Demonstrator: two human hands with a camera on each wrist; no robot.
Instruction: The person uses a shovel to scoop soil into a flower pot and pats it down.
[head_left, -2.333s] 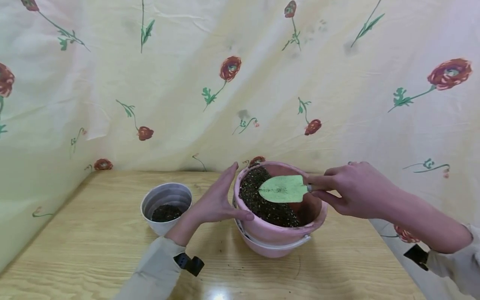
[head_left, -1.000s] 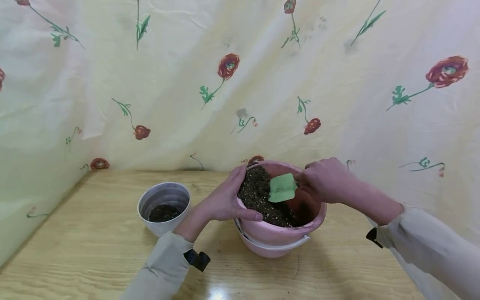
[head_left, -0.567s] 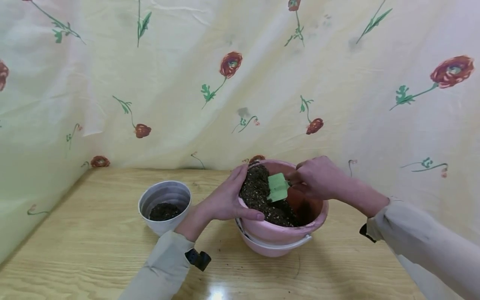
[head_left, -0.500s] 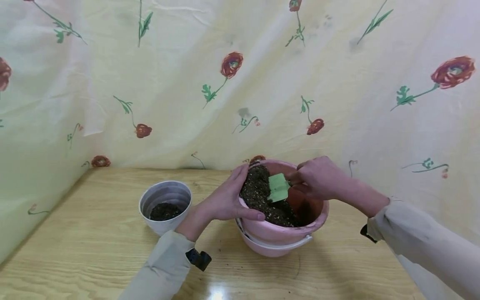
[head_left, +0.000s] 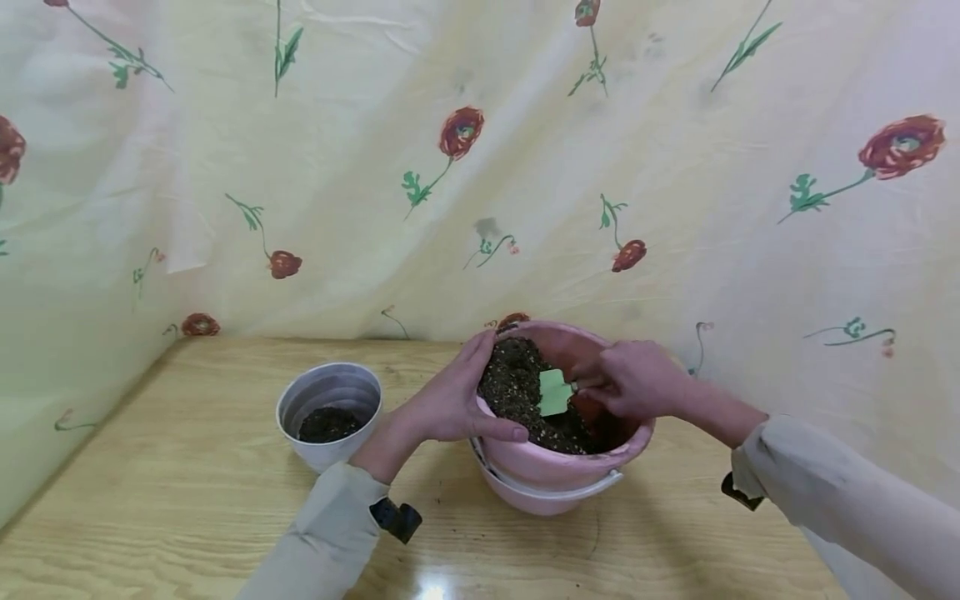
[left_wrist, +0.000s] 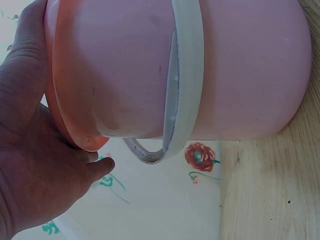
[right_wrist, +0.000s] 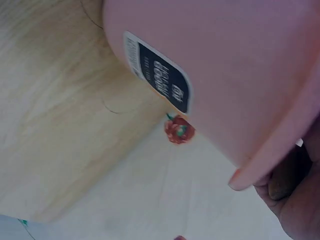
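Observation:
A pink bucket [head_left: 547, 471] stands on the wooden table, dark speckled soil [head_left: 510, 392] heaped along its left side. My left hand [head_left: 450, 400] holds the bucket's left rim, thumb across the front edge and fingers farther back. Inside the bucket, my right hand [head_left: 648, 379] grips a trowel with a light green blade [head_left: 555, 393]. The blade's tip is sunk in the soil, pointing left. In the right wrist view, the end of the trowel's brown handle [right_wrist: 285, 177] shows in the palm beside the rim. The bucket's white carrying handle [left_wrist: 189, 75] hangs down its side.
A whitish pot [head_left: 311, 452] with a little soil [head_left: 328, 424] in its bottom stands left of the bucket, close to my left forearm. Behind the table [head_left: 187, 467] hangs a cream curtain [head_left: 360, 167] printed with red flowers. A few soil crumbs lie near the bucket.
The trowel has gone from lying level over the bucket to having its tip in the soil, lately shifting slightly nearer me. My left hand has settled closer on the rim.

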